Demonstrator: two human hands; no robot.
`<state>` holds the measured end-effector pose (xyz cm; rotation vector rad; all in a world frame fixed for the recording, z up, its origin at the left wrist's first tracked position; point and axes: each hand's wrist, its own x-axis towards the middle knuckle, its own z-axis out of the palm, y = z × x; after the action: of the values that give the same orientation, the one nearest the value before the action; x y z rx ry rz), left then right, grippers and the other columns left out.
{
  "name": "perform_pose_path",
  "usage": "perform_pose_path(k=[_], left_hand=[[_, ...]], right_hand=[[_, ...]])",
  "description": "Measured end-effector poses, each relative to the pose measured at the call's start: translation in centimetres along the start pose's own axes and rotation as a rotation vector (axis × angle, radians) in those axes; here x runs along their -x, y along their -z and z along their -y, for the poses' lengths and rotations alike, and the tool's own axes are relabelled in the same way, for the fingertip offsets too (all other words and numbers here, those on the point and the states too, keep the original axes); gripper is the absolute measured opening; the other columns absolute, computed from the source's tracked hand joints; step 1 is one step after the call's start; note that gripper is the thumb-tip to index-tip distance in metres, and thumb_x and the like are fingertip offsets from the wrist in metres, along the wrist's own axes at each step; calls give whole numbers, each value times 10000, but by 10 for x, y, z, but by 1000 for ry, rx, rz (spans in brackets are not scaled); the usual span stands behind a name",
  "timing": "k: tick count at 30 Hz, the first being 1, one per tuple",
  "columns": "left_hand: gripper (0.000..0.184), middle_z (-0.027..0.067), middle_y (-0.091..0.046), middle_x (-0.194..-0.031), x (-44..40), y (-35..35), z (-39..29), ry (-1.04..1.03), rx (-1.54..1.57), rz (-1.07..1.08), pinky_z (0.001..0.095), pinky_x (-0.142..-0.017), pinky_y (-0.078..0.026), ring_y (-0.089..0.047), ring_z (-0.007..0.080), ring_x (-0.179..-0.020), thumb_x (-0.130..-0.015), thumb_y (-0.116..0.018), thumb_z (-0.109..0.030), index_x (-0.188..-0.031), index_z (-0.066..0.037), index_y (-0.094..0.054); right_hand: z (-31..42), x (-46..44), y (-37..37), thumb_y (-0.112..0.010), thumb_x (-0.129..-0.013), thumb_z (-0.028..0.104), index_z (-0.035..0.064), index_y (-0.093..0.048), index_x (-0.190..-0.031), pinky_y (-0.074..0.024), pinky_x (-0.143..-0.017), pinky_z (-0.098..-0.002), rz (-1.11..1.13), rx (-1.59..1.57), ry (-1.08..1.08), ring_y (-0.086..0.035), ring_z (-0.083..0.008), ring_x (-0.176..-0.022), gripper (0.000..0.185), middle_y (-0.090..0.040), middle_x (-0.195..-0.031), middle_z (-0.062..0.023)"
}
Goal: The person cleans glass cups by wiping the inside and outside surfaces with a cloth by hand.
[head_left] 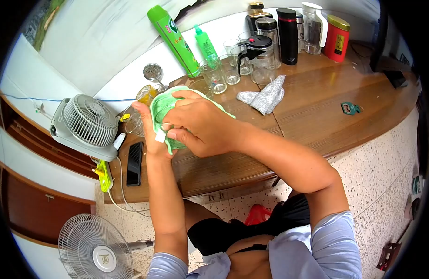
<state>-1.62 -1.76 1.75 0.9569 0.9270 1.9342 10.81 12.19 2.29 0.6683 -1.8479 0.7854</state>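
Note:
A light green cloth [164, 103] with a small white tag is bunched between my two hands, above the left part of the wooden table. My left hand [149, 128] holds it from the left side, thumb up along its edge. The fingers of my right hand [198, 123] are curled and pressed into the cloth from the right. Whether something is wrapped inside the cloth cannot be seen. Just behind the hands are a glass [213, 76] and a metal-topped stemmed glass [153, 72].
Behind stand a green spray can [175, 42], a green pump bottle [205, 44], a glass pitcher [262, 60] and a black flask [287, 37]. A grey cloth [265, 97] lies right of my hands. Left are a small fan [90, 121] and a phone [134, 162].

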Motion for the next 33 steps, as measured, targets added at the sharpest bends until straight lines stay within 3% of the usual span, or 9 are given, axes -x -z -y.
perform_pose_path(k=[1,3,5,9,16,22,26,29,33], left_hand=[[964,115,-697,-1306,-5,30,2,53,119,226,362,-887,-610,-687,187,-1116,-998,-311,-846,-1452,-43,-591],[958,125,-675,-1347,-5,32,4,77,98,246,373,-907,-611,-681,198,-1151,-999,-312,-844,-1462,-45,-568],[952,134,-648,-1392,2,-14,10,18,-177,-167,386,-954,-603,-670,214,-1207,-1002,-314,-838,-1482,-47,-536],[865,143,-585,-1481,-5,-31,20,8,-317,-109,414,-1125,-507,-590,260,-1369,-1064,-317,-744,-1546,-39,-456],[805,140,-592,-1431,-4,-28,24,-260,-896,-156,369,-1076,-507,-606,209,-1284,-1115,-332,-658,-1540,13,-462],[805,134,-654,-1343,1,-40,10,-83,-458,-313,359,-1032,-536,-651,223,-1209,-1092,-355,-697,-1468,-11,-540],[876,137,-713,-1217,-3,-22,8,-28,-253,-339,379,-959,-594,-709,239,-1118,-1071,-297,-753,-1331,7,-644],[912,149,-693,-1278,1,-3,5,96,16,-35,394,-997,-585,-697,248,-1162,-1049,-295,-786,-1367,7,-616],[924,161,-655,-1356,-3,-29,9,93,33,-131,407,-1027,-581,-685,259,-1207,-1045,-290,-791,-1425,7,-561]], right_hand=[[0,-1,0,-703,-874,108,63,-662,-896,-492,-1023,-512,-14,4,16,-673,-366,-790,64,-650,-757,-130],[-1,-3,2,-718,-882,110,42,-675,-929,-500,-1029,-523,-57,17,-10,-666,-378,-797,93,-659,-772,-135],[-4,-5,6,-722,-894,114,28,-683,-946,-518,-978,-510,-95,46,-58,-667,-378,-791,108,-667,-777,-142],[-13,-8,18,-712,-926,126,3,-682,-957,-536,-753,-437,-144,72,-242,-675,-355,-722,130,-676,-755,-161],[-12,-3,13,-698,-941,128,-9,-669,-969,-510,-581,-415,-119,110,-394,-661,-375,-616,143,-671,-716,-190],[-7,5,-4,-713,-866,112,24,-663,-880,-526,-638,-522,-52,55,-191,-669,-462,-675,102,-639,-680,-211],[-2,3,-2,-733,-871,107,36,-669,-894,-518,-754,-494,-63,44,-120,-668,-415,-733,99,-658,-729,-169],[-6,1,-2,-744,-877,107,35,-680,-927,-514,-786,-479,-142,13,-56,-665,-394,-759,108,-665,-747,-154],[-8,-5,5,-749,-888,109,37,-689,-955,-521,-779,-471,-186,18,-22,-669,-387,-758,116,-667,-743,-145]])
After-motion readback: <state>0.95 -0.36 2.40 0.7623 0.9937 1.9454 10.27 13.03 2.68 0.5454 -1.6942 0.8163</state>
